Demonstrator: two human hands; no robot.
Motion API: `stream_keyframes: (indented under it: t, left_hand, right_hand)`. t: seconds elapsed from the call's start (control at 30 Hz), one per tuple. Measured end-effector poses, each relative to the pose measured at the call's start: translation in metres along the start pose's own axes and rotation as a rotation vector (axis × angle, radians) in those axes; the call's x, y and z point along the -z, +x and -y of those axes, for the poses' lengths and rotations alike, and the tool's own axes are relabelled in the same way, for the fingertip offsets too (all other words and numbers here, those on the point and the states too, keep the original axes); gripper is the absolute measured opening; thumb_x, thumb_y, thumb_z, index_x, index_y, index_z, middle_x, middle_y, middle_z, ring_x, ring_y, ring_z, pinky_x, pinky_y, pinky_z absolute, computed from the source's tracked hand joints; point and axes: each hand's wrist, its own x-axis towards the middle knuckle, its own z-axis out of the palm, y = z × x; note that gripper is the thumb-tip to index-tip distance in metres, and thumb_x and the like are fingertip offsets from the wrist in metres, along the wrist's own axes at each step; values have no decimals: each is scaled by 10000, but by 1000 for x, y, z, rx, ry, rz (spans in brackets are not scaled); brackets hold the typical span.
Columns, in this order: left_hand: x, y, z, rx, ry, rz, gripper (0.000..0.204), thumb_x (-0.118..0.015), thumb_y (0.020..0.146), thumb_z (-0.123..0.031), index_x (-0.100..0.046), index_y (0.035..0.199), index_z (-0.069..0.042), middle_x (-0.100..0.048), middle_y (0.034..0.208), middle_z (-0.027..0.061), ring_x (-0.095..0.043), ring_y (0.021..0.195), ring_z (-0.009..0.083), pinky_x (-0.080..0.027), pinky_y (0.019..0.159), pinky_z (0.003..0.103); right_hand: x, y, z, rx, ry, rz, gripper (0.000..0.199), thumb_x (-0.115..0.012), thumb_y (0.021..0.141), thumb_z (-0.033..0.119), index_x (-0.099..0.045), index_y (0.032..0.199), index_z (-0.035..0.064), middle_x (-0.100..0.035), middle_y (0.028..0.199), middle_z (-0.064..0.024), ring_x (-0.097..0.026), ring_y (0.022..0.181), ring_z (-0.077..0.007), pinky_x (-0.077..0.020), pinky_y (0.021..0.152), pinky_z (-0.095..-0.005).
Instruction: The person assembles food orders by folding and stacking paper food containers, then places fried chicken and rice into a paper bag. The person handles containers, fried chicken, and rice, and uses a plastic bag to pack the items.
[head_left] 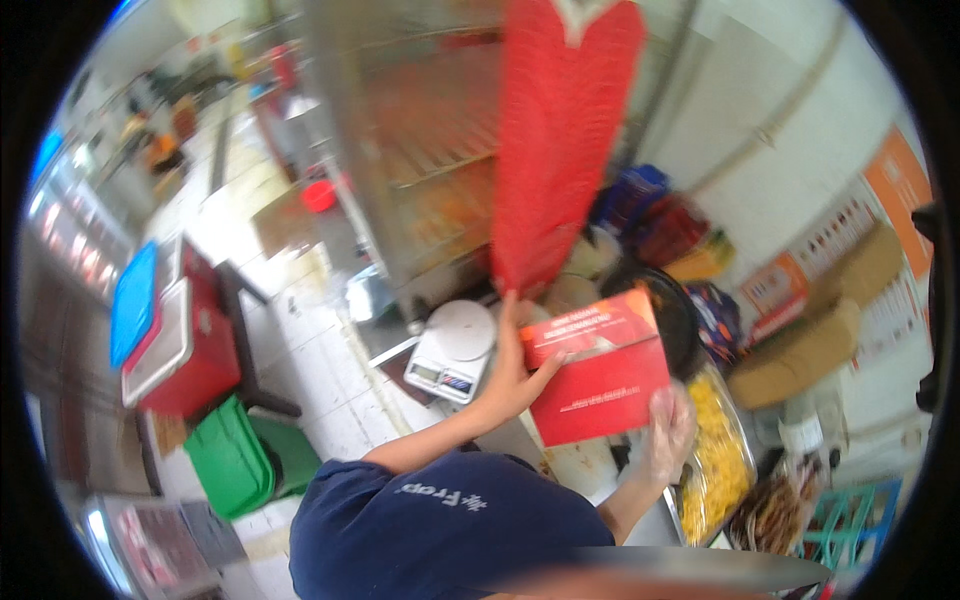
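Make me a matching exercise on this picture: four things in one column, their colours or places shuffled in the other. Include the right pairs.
Things
1. Red packet
2. Kitchen scale
3. Bin
4. Yellow food

Colours or places
A. Green
B. To the right of the packet
C. White
D. Held by the left hand and the right hand

Right pairs: 1-D, 2-C, 3-A, 4-B

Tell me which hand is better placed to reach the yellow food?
Probably the right hand: it holds the packet but is nearer the yellow food. The left hand is closer to the scale.
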Motion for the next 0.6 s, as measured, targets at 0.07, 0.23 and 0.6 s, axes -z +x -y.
stream_keyframes:
  t: [0.07, 0.23, 0.6]
  left_hand:
    - [18, 4, 6, 389, -379, 38, 632, -649, 901, -89, -324, 1434, 2, -509, 1301, 174, -500, 1218, 217, -422, 1008, 327]
    - [53, -19, 7, 560, -571, 2, 421, -633, 927, -87, -487, 1308, 18, -636, 1137, 101, -629, 992, 123, -526, 862, 268]
    - [70, -67, -22, 320, -272, -74, 130, -666, 909, -75, -643, 995, 20, -699, 933, 52, -622, 844, 68, -507, 744, 222]
  right_hand:
    - [-12, -21, -10, 119, 90, 46, 333, -655, 911, 163, -574, 1173, -26, -597, 1076, -67, -535, 998, -134, -447, 886, -288]
    - [-38, -31, -8, 164, -267, 113, 507, -673, 892, 193, -487, 1321, -5, -514, 1323, -186, -527, 1172, -244, -398, 1031, -373]
    - [-95, -54, -25, 450, -401, 476, 131, -690, 769, 80, -653, 872, 9, -681, 757, -145, -654, 683, -291, -509, 685, -405]
